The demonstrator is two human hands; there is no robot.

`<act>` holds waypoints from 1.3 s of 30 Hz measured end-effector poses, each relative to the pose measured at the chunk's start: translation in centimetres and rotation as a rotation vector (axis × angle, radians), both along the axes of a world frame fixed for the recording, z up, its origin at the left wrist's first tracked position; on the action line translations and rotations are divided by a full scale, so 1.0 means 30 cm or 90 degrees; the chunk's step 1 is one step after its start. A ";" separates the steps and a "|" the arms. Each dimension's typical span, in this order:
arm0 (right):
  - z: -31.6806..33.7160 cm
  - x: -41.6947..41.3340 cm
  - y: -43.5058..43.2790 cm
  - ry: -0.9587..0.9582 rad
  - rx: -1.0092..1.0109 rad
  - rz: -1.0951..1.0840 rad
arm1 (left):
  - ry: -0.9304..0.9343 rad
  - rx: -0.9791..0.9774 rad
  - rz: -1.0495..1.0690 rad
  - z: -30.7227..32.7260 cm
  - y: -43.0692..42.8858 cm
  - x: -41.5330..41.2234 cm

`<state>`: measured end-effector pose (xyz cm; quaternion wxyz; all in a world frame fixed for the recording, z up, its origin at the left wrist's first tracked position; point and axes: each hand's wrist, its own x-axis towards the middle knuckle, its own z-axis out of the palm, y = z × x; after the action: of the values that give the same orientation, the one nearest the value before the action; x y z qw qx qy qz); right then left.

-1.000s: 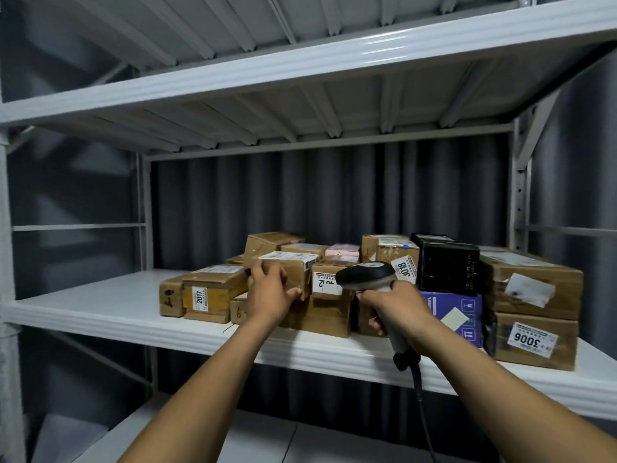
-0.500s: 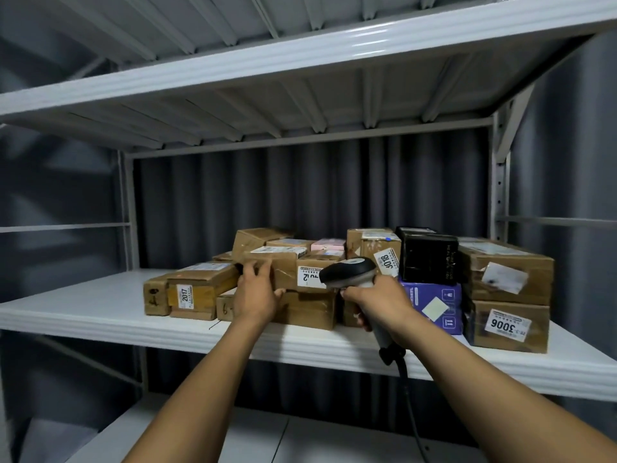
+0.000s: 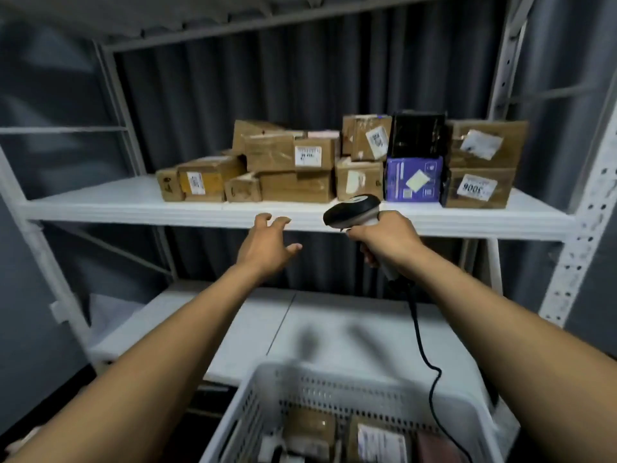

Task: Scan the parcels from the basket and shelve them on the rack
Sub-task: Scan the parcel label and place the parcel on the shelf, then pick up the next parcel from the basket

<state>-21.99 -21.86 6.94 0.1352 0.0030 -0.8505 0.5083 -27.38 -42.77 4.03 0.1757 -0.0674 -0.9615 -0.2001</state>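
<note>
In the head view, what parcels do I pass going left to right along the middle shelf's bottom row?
Small brown box, yellow-taped box, wide plain brown box, purple box, box labelled 3006.

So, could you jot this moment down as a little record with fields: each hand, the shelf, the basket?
left hand: open, fingers spread, holding nothing, near the shelf's front edge
right hand: grips the scanner by its handle; cord hangs down
shelf: stacked brown cardboard boxes; a black box sits on a purple box
basket: white, perforated, below the arms; holds parcels, blurred
</note>
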 end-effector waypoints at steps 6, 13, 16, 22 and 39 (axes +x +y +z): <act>-0.294 0.204 -0.005 -0.104 -0.001 0.008 | -0.106 -0.022 0.002 -0.337 -0.019 0.203; -0.649 0.362 0.011 -0.228 0.085 0.033 | -0.263 -0.033 0.008 -0.743 -0.067 0.371; -0.769 0.378 0.046 -0.259 0.147 0.058 | -0.330 -0.046 -0.003 -0.895 -0.074 0.405; -0.939 0.333 0.217 -0.307 0.278 0.042 | -0.407 -0.076 -0.035 -1.112 0.022 0.388; -1.449 -0.199 0.158 -0.414 0.130 0.111 | -0.501 -0.005 0.134 -1.669 0.074 -0.075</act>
<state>-27.95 -17.11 -36.53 -0.1876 -0.0730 -0.8919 0.4049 -29.64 -40.56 -46.05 -0.1861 0.1123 -0.9578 -0.1882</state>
